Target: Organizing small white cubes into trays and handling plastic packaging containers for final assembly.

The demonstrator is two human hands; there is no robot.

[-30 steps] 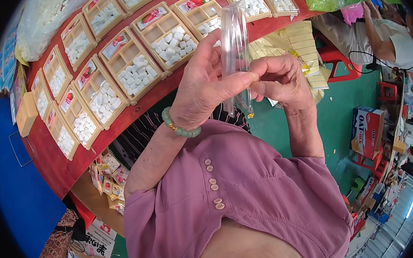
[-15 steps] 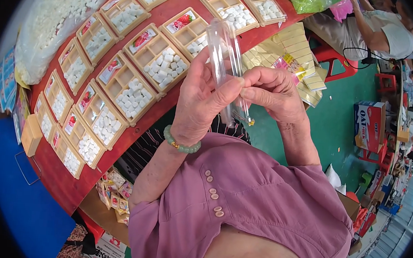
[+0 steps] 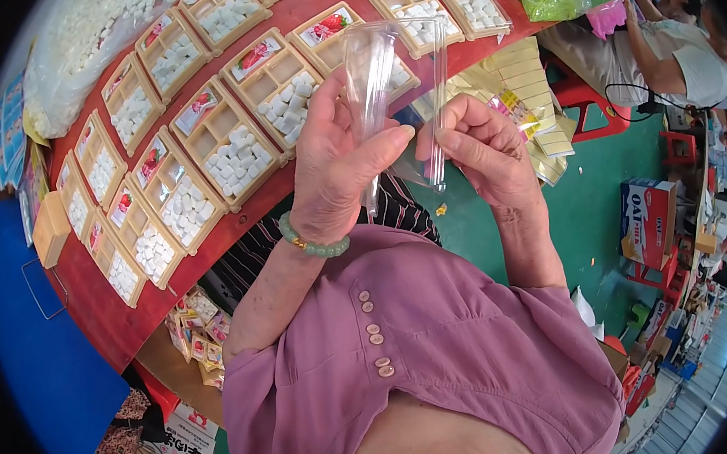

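Note:
A clear, thin-walled plastic sleeve [image 3: 372, 84] stands upright between my hands, its walls spread apart. My left hand [image 3: 335, 153], with a green bead bracelet at the wrist, grips its left side between thumb and fingers. My right hand [image 3: 487, 147] pinches the right edge between thumb and bent fingers. Behind the sleeve and to its left, pale compartment trays [image 3: 209, 139] stand in rows on a red table [image 3: 227, 243]. Each visible tray carries small white marshmallow-like pieces, and many show a strawberry picture card. The sleeve and my left hand partly cover the nearest trays.
A large clear bag [image 3: 98, 48] of white pieces lies at the far left. A pale block [image 3: 51, 229] sits by the table's left edge. Yellow wrapping film [image 3: 500, 80] and a red stool [image 3: 587, 103] are at the right. Another person [image 3: 678, 68] sits at the upper right.
My hands have moved apart, the left one shifting left. The sleeve, narrow before, has spread wider between them. The whole view has shifted slightly.

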